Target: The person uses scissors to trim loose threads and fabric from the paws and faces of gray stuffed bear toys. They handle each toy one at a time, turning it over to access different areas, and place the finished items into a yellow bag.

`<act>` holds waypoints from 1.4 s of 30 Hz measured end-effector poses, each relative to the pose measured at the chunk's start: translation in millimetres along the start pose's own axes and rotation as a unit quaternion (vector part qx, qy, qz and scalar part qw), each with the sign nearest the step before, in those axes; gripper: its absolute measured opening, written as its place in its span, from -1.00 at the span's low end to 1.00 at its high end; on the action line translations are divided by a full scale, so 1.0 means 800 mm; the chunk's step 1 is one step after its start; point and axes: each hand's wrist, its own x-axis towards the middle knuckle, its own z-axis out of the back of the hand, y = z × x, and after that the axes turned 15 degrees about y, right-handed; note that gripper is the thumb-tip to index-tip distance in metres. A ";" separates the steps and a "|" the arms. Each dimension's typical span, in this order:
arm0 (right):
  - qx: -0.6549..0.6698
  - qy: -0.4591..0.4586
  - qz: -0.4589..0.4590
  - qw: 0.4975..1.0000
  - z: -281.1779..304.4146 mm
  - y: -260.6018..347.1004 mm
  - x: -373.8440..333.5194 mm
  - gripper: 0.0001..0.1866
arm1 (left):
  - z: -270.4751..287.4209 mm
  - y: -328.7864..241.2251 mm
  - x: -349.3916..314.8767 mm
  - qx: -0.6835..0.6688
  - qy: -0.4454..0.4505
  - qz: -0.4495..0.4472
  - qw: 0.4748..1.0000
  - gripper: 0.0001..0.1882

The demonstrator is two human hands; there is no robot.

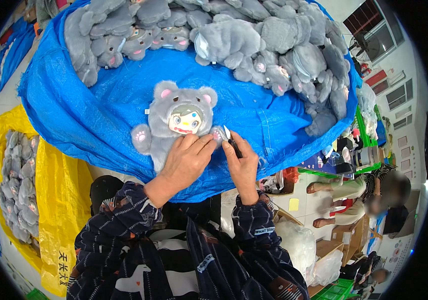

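Note:
A grey plush bear (160, 112) with a doll-like face, pink inner ears and pink paw pads lies face up on the blue sheet (134, 82) in front of me. My left hand (186, 157) grips the toy low on its body, its fingers at the arm on the right. Held in my right hand (242, 162) is a small tool (234, 146) with a black handle and a pale, pointed blade; I cannot tell its exact kind. The blade tip points up, close beside the toy's right-side paw. A small white tag sticks out at the toy's left edge.
Many more grey plush toys (279, 34) are heaped along the far rim of the blue sheet. At left, a yellow sack (64, 200) holds further grey pieces. Cardboard boxes (346, 235), plastic bags (294, 245) and other people are on the right.

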 end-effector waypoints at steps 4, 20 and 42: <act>-0.117 0.046 -0.001 0.992 0.020 0.017 0.006 -0.67 | -0.002 0.000 -0.002 0.020 0.009 -0.003 1.000 -0.61; -0.191 0.088 0.035 0.977 0.020 0.024 0.030 -0.68 | -0.005 0.001 -0.004 0.036 0.021 -0.001 0.999 -0.70; -0.067 0.004 0.000 0.998 -0.012 0.009 0.039 -0.78 | -0.004 0.003 -0.011 -0.019 -0.009 -0.019 1.000 -0.71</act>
